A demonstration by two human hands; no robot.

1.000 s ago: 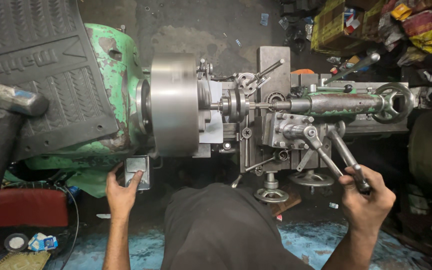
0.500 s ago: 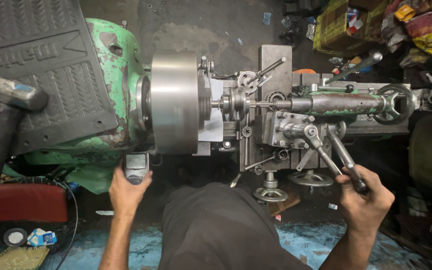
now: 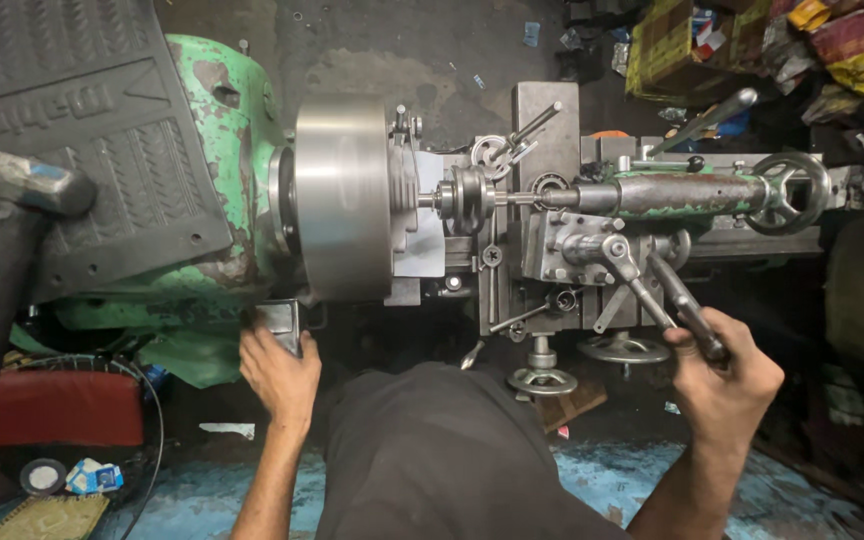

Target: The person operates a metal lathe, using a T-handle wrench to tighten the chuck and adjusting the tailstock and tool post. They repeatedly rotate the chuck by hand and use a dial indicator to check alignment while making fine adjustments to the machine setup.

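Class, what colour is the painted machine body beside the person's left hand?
Green, chipped and worn, on the machine body; the head view shows it.

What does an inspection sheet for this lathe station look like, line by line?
Surface: green lathe, paint worn; dark rubber mat lying over its head end.
Job's things: large steel chuck; small grey box below it; long lever on the carriage; tailstock handwheel.
Clutter: hammer on the mat; torn packets and a cardboard box at top right.
Grippers: left hand on the grey box; right hand closed on the lever's end.
Cables: thin black wire looping round a red case.
Surroundings: blue, worn floor; the person's dark shirt fills the lower middle.
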